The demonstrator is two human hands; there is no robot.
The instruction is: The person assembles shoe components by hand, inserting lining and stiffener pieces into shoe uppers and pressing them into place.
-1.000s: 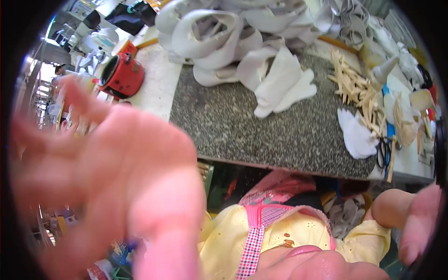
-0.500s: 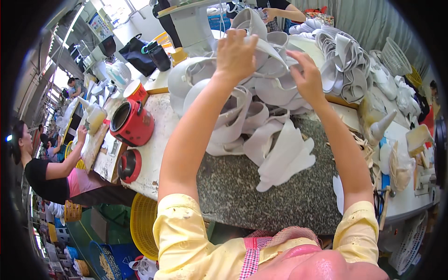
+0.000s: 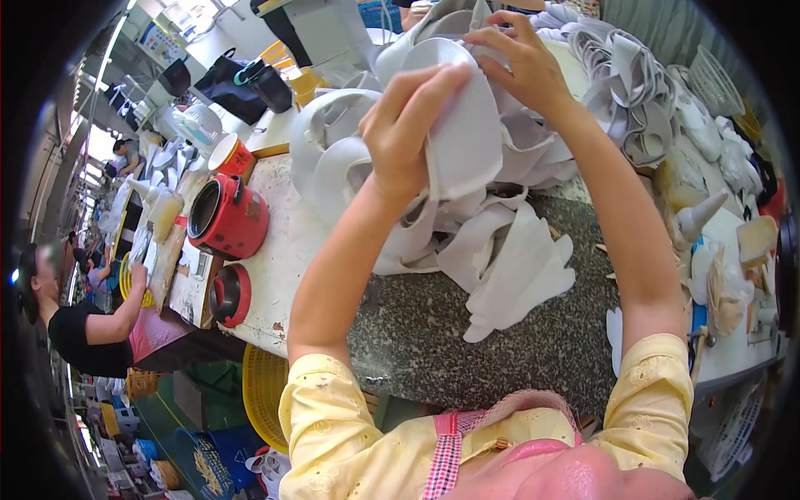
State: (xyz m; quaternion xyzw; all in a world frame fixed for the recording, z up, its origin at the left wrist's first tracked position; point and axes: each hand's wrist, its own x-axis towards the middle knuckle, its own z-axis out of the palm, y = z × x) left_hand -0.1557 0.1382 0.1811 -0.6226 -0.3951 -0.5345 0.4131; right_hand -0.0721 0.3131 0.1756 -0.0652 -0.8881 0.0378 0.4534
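Grip: left hand (image 3: pixel 408 129), fingers bent over the near edge of an oval grey piece (image 3: pixel 473 146) at twelve o'clock, apparently pinching it. Right hand (image 3: pixel 523 71), one o'clock, fingers curled; cannot tell whether they pinch anything. Beyond: grey heap (image 3: pixel 321 133); red pot (image 3: pixel 242 218), nine o'clock. Step, as judged: sorting one piece free; next calls for clearing its neighbours.
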